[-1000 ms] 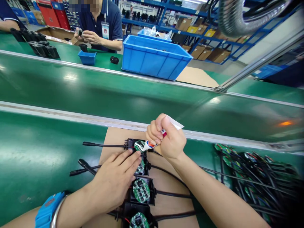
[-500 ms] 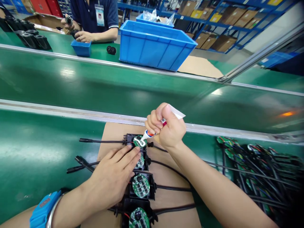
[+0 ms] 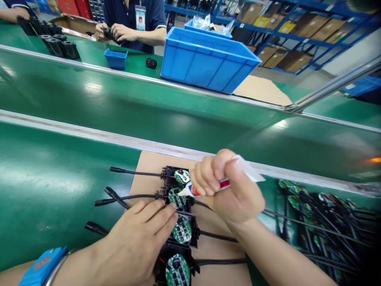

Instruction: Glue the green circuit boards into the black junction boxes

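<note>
Bare green bench (image 3: 53, 174) lies open at nine o'clock; at three o'clock a tangled pile of wired boards (image 3: 321, 214) blocks passage.

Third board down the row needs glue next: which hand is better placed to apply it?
The right hand. It already grips the glue tube, nozzle at the second round board, next to the third board. The left hand lies flat beside the black housings, fingertips near that board, bracing.

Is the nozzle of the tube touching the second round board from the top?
Touching, as far as the head view shows: the tube in the right hand has its white tip on the upper edge of the second board, with no gap visible.
</note>
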{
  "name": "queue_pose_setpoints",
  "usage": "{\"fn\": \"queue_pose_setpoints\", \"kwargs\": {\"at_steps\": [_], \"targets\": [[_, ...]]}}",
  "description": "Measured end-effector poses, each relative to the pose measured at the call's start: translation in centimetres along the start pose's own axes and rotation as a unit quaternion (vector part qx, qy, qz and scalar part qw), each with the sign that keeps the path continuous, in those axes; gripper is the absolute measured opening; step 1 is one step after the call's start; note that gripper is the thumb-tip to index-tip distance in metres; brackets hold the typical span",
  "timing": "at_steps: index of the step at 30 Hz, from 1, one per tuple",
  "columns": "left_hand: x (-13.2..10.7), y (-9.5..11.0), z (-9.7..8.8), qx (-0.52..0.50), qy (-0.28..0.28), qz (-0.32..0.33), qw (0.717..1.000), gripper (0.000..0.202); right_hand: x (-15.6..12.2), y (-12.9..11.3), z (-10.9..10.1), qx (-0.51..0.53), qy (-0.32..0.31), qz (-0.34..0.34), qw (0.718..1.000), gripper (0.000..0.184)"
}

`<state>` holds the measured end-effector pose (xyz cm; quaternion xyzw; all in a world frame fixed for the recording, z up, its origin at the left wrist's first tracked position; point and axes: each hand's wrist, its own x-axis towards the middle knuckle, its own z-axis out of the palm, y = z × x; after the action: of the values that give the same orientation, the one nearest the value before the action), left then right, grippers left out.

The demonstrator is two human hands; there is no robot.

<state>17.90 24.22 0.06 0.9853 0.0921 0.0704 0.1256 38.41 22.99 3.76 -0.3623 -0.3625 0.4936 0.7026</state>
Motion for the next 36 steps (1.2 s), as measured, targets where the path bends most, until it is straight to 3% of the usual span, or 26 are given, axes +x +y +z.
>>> {"fn": "queue_pose_setpoints", "kwargs": {"at_steps": [7,20,36], "targets": [[-0.6,0.2,1.2,-0.004,-0.014,0.009,1.000,0.051,-0.7,2.7,0.7,-0.023,-0.021,-0.017,0.999,0.033],[-0.9,0.1,1.3,-0.012,-0.007,0.005,1.000,0.051,-3.0,1.0,0.1,-0.041,-0.015,0.031,0.999,0.037],[-1.0,0.0,1.4,-0.020,-0.034,0.006,0.999,0.056,-1.7,1.6,-1.2,-0.029,-0.022,-0.024,0.999,0.029]]}}
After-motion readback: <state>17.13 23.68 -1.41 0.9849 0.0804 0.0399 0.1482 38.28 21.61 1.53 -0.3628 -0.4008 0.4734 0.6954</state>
